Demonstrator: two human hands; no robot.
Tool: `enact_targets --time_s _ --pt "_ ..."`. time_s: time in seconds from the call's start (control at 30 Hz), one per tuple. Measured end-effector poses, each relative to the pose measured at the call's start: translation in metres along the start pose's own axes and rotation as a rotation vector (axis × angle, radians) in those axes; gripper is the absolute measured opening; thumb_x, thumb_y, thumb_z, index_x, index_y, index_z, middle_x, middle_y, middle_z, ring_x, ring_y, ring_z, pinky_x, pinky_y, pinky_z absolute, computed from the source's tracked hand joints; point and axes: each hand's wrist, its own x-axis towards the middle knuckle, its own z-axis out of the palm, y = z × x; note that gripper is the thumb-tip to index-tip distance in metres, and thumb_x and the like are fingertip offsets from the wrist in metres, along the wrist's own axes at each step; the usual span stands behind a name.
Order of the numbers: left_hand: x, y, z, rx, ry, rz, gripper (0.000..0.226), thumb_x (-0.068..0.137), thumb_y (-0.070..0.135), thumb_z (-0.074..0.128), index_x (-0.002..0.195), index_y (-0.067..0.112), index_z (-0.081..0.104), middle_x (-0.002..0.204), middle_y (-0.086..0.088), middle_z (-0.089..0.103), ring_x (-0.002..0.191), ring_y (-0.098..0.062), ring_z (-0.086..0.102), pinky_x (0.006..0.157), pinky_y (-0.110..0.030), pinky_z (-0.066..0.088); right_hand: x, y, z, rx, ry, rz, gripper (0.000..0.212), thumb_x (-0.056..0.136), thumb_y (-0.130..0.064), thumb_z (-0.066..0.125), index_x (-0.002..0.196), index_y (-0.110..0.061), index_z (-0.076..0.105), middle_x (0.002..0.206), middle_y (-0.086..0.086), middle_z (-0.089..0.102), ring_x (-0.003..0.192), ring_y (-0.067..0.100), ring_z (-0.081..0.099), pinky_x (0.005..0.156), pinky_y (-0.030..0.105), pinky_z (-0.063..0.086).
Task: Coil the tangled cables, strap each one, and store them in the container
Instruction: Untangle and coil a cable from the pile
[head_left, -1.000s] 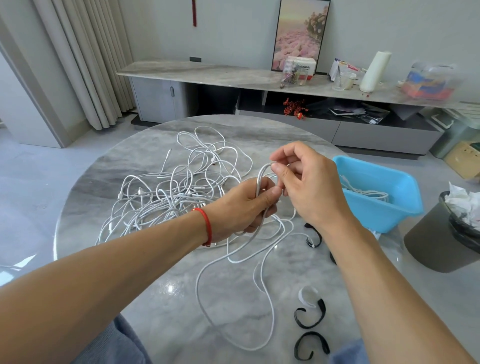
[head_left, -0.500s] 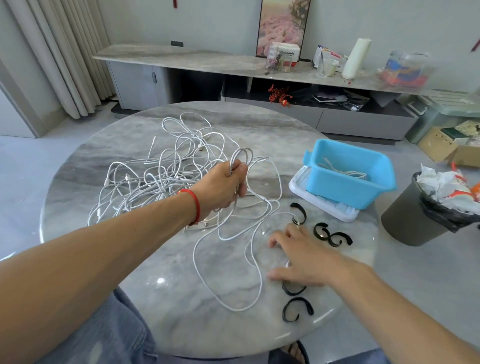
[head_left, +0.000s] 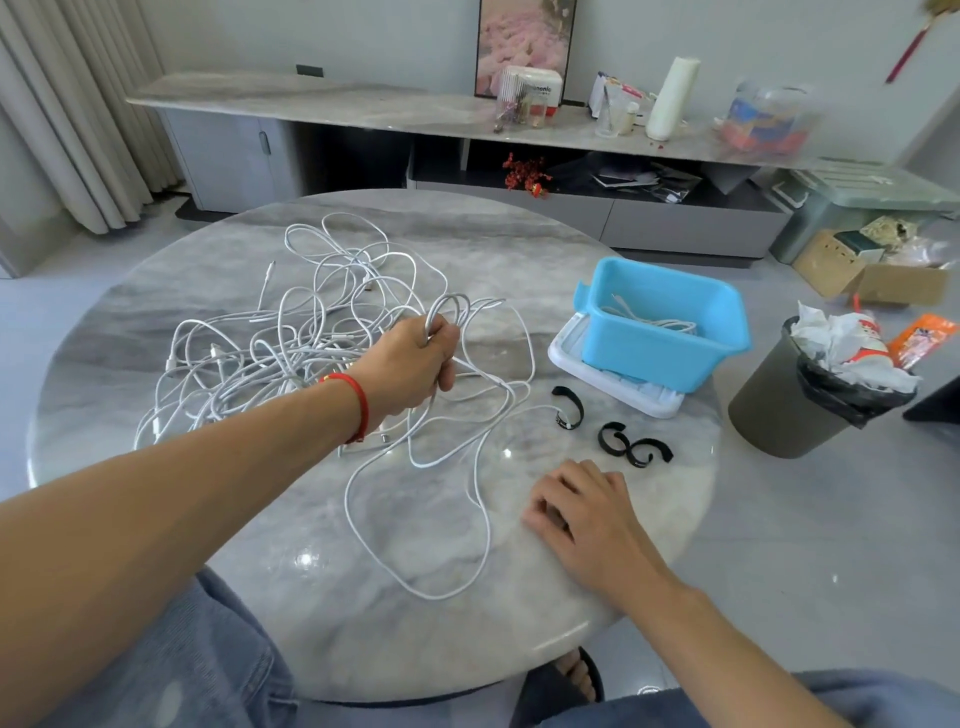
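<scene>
The cables (head_left: 291, 338) lay in a white tangle across the left and middle of the round marble table (head_left: 156, 291), with one long strand running out of the heap toward the near edge and looping back. The left hand (head_left: 415, 364) was raised just above the right side of the tangle, its fingers (head_left: 449, 345) curled round a few gathered loops (head_left: 457, 312) of one cable; those loops rose above the knuckles, and the rest of that cable trailed down from the fist onto the table. A red string band (head_left: 358, 405) circled the left wrist.

The right hand (head_left: 587, 514) rested palm down on the table near the front right edge, well apart from the cable strands. Its fingers (head_left: 550, 512) were bent with the tips on the marble; whether they covered or pinched anything underneath could not be told.

Three black straps lay curled on the table beyond that hand: one strap (head_left: 569, 408) just beside the end of a cable strand, and a pair of straps (head_left: 634, 447) touching each other farther right. The blue container (head_left: 670, 358) stood on a white lid (head_left: 566, 358) at the table's right side, with a white coiled cable (head_left: 649, 317) inside it. A dark bin (head_left: 795, 410) full of crumpled paper stood on the floor beside the table.
</scene>
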Motion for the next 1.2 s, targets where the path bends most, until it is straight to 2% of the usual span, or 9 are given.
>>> enact_targets --time_s 0.33,0.57,0.73,0.8,0.9,0.97,1.03,1.13,1.2 --pt "0.0 -0.001 0.001 -0.022 0.0 -0.037 0.033 0.104 0.034 0.041 0.075 0.019 0.047 0.063 0.0 0.063 0.044 -0.018 0.039 0.044 -0.021 0.025 0.028 0.052 -0.006 -0.148 0.178 0.346 0.021 0.096 -0.029 0.07 0.085 -0.013 0.064 0.087 0.002 0.065 0.091 0.03 0.061 0.088 0.048 0.038" --pt "0.0 0.002 -0.002 0.013 0.032 -0.068 0.036 0.105 0.033 0.039 0.073 0.018 0.048 0.068 -0.009 0.064 0.042 -0.017 0.037 0.041 -0.019 0.024 0.036 0.033 -0.007 -0.211 0.329 0.178 0.007 0.089 -0.011 0.074 0.09 -0.015 0.068 0.088 -0.001 0.065 0.088 0.027 0.064 0.092 0.045 0.041" --pt "-0.002 0.017 -0.003 -0.256 -0.006 -0.103 0.034 0.106 0.025 0.04 0.074 0.018 0.046 0.059 -0.001 0.052 0.048 -0.017 0.037 0.046 -0.027 0.028 0.061 -0.029 -0.023 0.212 0.371 0.013 0.012 0.097 -0.021 0.06 0.105 -0.017 0.069 0.103 -0.006 0.067 0.1 0.018 0.062 0.092 0.037 0.044" --pt "-0.001 0.024 -0.006 -0.459 -0.02 -0.138 0.033 0.106 0.022 0.04 0.073 0.02 0.044 0.055 0.003 0.042 0.052 -0.015 0.035 0.049 -0.028 0.033 0.073 -0.056 -0.029 0.416 0.306 0.035 0.019 0.099 -0.026 0.059 0.115 -0.019 0.067 0.106 -0.01 0.068 0.104 0.009 0.062 0.094 0.027 0.044" --pt "0.0 0.031 -0.018 -0.709 -0.016 -0.188 0.033 0.108 0.03 0.039 0.076 0.021 0.044 0.052 0.004 0.035 0.054 -0.015 0.043 0.057 -0.031 0.042 0.085 -0.091 -0.03 0.763 0.006 0.237 0.031 0.1 -0.033 0.063 0.13 -0.026 0.057 0.105 -0.013 0.072 0.102 0.0 0.065 0.088 0.017 0.049" --pt "0.0 0.031 -0.026 -0.858 -0.001 -0.208 0.036 0.108 0.033 0.038 0.075 0.02 0.043 0.052 0.004 0.031 0.052 -0.016 0.045 0.06 -0.033 0.045 0.092 -0.111 -0.026 1.04 -0.153 0.363 0.03 0.1 -0.031 0.064 0.127 -0.021 0.054 0.102 -0.005 0.077 0.098 0.007 0.072 0.089 0.024 0.052" --pt "0.001 0.03 -0.033 -0.989 0.047 -0.211 0.04 0.109 0.034 0.036 0.072 0.02 0.039 0.052 0.004 0.026 0.044 -0.013 0.034 0.049 -0.025 0.042 0.097 -0.125 -0.024 1.191 -0.219 0.434 0.019 0.103 -0.026 0.061 0.114 -0.011 0.058 0.093 0.003 0.078 0.091 0.02 0.075 0.093 0.038 0.054" --pt "-0.001 0.025 -0.048 -0.897 0.18 -0.179 0.039 0.109 0.03 0.032 0.071 0.024 0.031 0.053 0.006 0.019 0.042 -0.009 0.014 0.038 -0.018 0.016 0.1 -0.137 -0.028 1.232 -0.242 0.481 0.018 0.106 -0.02 0.053 0.096 -0.008 0.061 0.071 0.008 0.062 0.068 0.024 0.069 0.088 0.051 0.061" --pt "-0.003 0.022 -0.052 -0.736 0.235 -0.172 0.033 0.107 0.028 0.033 0.074 0.025 0.03 0.054 0.006 0.021 0.042 -0.009 0.014 0.038 -0.017 0.014 0.1 -0.135 -0.043 0.893 -0.243 0.361 0.025 0.107 -0.027 0.048 0.095 -0.013 0.065 0.064 0.001 0.059 0.058 0.017 0.064 0.072 0.041 0.061"
